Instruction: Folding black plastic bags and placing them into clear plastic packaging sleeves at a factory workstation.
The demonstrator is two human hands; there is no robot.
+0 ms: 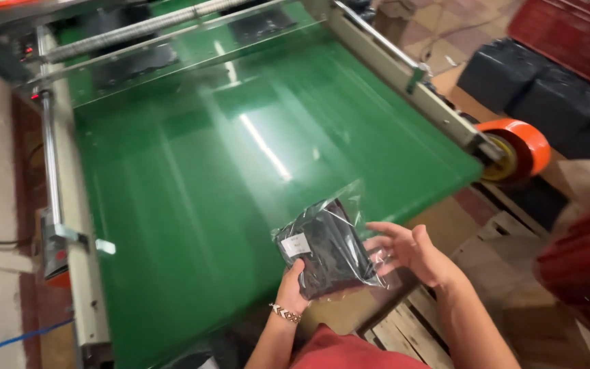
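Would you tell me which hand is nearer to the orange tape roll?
Right: the right hand lies below-left of the orange tape roll; the left hand is farther left, gripping the bagged dark garment.

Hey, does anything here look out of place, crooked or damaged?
Nothing stands out. The clear bag with dark folded fabric looks sealed and whole, held at the near edge of the green belt by the left hand, with the right hand open at its side. The orange tape roll sits on its holder.

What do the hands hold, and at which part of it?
A clear bag with dark folded cloth inside. The left hand grips its lower edge; the right hand touches its right side with open fingers.
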